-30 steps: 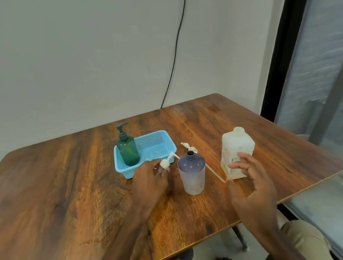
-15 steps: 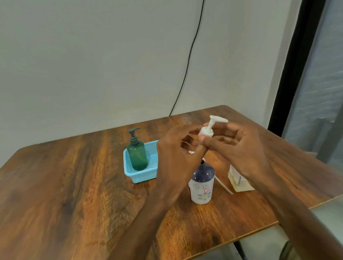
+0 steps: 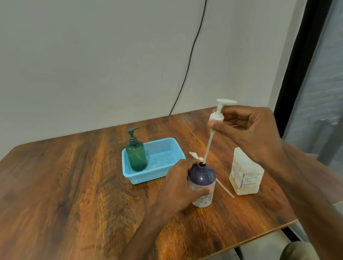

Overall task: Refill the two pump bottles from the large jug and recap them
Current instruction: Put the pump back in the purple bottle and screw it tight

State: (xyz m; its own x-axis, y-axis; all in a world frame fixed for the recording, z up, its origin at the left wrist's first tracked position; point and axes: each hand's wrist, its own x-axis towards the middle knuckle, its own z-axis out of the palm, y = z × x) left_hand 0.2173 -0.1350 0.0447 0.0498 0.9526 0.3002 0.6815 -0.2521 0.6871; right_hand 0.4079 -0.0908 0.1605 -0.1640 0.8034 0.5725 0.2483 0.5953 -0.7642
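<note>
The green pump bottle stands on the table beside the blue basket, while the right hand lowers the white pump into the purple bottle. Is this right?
Not quite: the head view shows the green pump bottle standing inside the blue basket, not beside it. The right hand does lower the white pump into the purple bottle.

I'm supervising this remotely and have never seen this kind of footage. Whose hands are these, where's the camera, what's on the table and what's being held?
There is no machine: a person works bare-handed, filmed by one wide-angle camera on their head, looking down.

On the wooden table stand a light blue plastic basket holding a dark green pump bottle, and a pale translucent square jug.

The left hand steadies the frosted bottle with a dark purple top. The right hand holds a white pump head, its long tube tip entering that bottle's neck. Another white pump lies behind it.
</note>
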